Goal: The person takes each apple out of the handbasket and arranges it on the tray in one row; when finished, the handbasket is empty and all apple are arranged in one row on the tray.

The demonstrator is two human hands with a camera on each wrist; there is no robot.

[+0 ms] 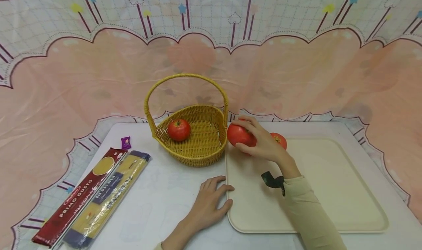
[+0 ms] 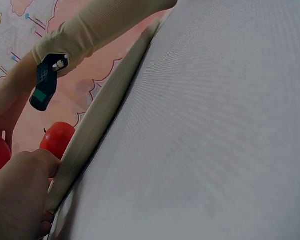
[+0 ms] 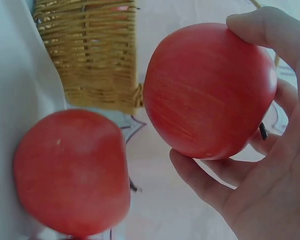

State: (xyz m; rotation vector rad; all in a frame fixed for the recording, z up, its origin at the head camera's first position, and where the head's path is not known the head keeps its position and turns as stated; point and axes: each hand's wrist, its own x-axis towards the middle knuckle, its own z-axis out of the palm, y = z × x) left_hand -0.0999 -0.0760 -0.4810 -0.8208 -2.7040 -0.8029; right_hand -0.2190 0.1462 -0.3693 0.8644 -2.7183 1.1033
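Note:
My right hand [image 1: 260,142] holds a red apple [image 3: 210,92], thumb on one side and fingers round the other, above the far left corner of the beige tray [image 1: 316,191]. The apple's dark stem points toward the palm. A second apple [image 1: 279,140] sits on the tray just right of that hand. At the tray's left edge, my left hand [image 1: 209,202] rests with its fingertips on the rim, fingers loosely extended. A yellow wicker basket [image 1: 194,159] with a tall handle stands left of the held apple. Another apple [image 1: 179,129] lies in the basket's left part.
Two spaghetti packs, one red [image 1: 79,198] and one clear with blue ends [image 1: 107,197], lie slanted on the white table's left side. A small purple wrapped sweet [image 1: 126,143] is beyond them. A patterned pink cloth [image 1: 280,77] hangs behind the table.

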